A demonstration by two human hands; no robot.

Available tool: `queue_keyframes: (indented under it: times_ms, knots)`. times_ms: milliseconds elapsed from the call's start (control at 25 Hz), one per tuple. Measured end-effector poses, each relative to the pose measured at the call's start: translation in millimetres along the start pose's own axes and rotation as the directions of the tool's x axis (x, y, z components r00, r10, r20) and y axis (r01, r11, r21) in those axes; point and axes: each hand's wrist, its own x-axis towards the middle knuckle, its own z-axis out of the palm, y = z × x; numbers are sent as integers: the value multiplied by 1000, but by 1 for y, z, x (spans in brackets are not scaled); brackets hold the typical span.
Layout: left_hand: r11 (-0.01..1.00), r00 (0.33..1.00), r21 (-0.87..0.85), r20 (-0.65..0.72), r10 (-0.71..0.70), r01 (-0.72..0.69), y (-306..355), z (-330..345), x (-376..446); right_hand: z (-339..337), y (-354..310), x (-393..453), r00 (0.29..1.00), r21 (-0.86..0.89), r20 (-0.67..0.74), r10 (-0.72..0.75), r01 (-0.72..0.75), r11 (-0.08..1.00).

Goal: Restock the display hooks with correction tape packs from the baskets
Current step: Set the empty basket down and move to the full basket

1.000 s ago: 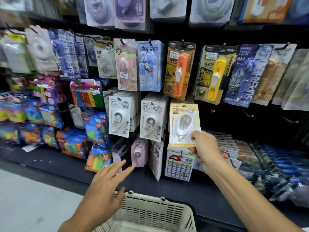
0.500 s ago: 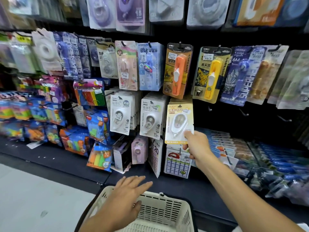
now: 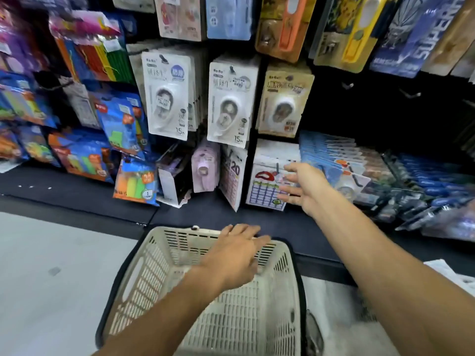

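My left hand (image 3: pixel 235 255) hangs flat with fingers spread over the far rim of the cream basket (image 3: pixel 144 273), gripping nothing, so I judge the next pick wants a reach down inside, where I cannot see any packs. My right hand (image 3: pixel 304 187) is splayed and empty below the yellow-carded correction tape pack (image 3: pixel 284 98), which hangs square on its hook beside two white-carded rows.

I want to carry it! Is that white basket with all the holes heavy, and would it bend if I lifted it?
Probably light: the basket has thin slotted plastic walls and looks empty where visible. It likely stays fairly stiff, perhaps flexing slightly. The left hand is over its far rim.
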Motion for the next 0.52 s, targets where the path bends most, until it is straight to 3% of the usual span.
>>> queue_keyframes:
  times_ms: [120, 240, 360, 520]
  knots:
    - [983, 978, -66, 114, 176, -169, 41, 52, -11, 3, 36, -4, 999, -98, -18, 46, -47, 994]
    - [960, 897, -31, 351, 271, -278, 66, 102, -14, -8, 76, -8, 995, -222, -15, 95, -96, 970]
    - [973, 828, 154, 558, 58, -172, 41, 137, -33, -29, 114, -10, 990, -379, -5, 138, -129, 916]
    - [963, 803, 250, 550, -230, 104, -51, 146, -86, -54, 146, -5, 993, -464, -30, 113, -114, 878]
